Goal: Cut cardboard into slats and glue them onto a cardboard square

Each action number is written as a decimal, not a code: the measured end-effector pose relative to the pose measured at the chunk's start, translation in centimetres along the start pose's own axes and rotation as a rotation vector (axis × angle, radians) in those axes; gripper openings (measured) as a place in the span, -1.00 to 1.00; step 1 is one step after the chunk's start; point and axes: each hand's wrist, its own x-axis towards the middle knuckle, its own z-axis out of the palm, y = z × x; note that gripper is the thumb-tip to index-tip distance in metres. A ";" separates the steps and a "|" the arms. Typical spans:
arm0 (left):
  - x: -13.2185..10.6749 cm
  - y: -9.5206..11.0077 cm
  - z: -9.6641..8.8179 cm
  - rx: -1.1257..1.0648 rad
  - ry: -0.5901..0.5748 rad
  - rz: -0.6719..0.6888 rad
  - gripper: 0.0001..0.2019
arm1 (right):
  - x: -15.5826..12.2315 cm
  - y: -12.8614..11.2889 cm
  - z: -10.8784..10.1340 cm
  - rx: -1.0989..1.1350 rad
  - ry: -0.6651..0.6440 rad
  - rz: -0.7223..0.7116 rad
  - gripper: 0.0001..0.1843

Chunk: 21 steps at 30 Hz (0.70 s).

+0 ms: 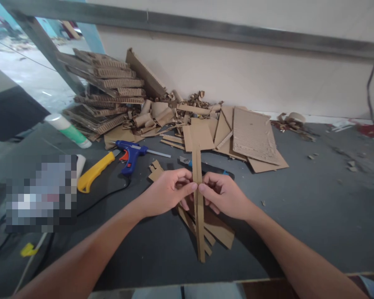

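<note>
Both hands pinch a long narrow cardboard strip (199,216) held upright over the grey table (314,216). My left hand (168,192) grips it from the left, fingers closed, thumb meeting the strip's middle. My right hand (226,195) grips it from the right at the same height, fingers curled. Under the hands lie a few more cut cardboard strips (216,232), fanned out on the table. A small cardboard offcut (156,170) lies just beyond my left hand.
A blue glue gun (131,154) with black cord, a yellow-handled cutter (93,172) and a green-and-white tube (69,131) lie at the left. A dark utility knife (216,168) lies behind my hands. Stacked corrugated cardboard (107,93) and flat sheets (252,135) fill the back by the wall.
</note>
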 end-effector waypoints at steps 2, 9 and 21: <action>0.1 -0.3 0.1 0.006 -0.005 0.025 -0.73 | 0.0 0.1 0.0 0.018 -0.004 0.009 -0.64; 0.5 -1.0 -0.3 0.093 0.109 0.023 -0.71 | -0.3 -0.2 -0.6 0.116 0.018 -0.033 -0.61; 0.1 -0.7 -0.3 0.075 0.136 0.055 -0.67 | -0.4 -0.5 -0.3 -0.014 -0.078 0.010 -0.62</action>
